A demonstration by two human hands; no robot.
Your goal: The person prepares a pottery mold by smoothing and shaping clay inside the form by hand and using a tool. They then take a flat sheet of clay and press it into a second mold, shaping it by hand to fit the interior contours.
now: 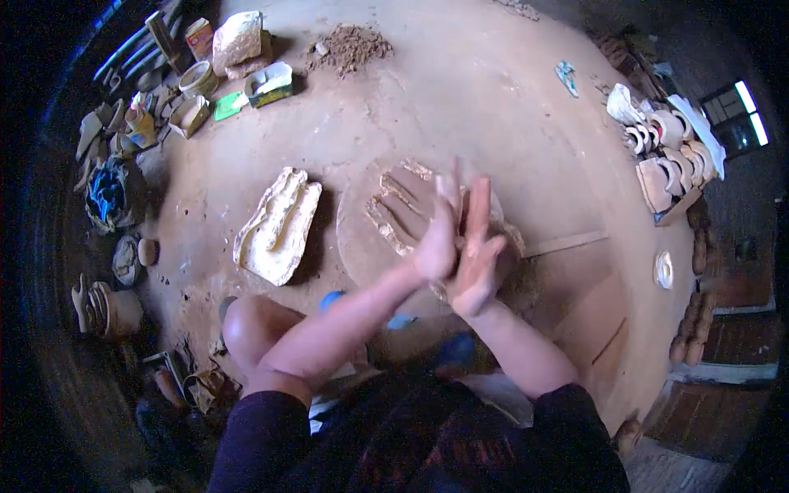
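Note:
My left hand [438, 238] and my right hand [477, 251] are close together, almost palm to palm, in front of my knees. The right hand's fingers stretch straight out with the thumb apart. Motion blurs the left hand's fingertips, but its fingers also look extended. Whether anything small lies between the palms is hidden. Beneath them is a pale plaster mould [384, 220] with brown clay [417, 191] pressed into its hollows, partly covered by my hands. It rests on a round board [355, 226]. Left of it lies a second, bare plaster mould [280, 230] with long grooves.
Crumbled clay [353, 49] is heaped at the far side, near a wrapped block [239, 41] and an open tub [269, 85]. Bowls and tools crowd the left. Curved clay pieces [678, 168] are stacked at the right, and a pale ring-shaped piece [663, 269] lies nearer.

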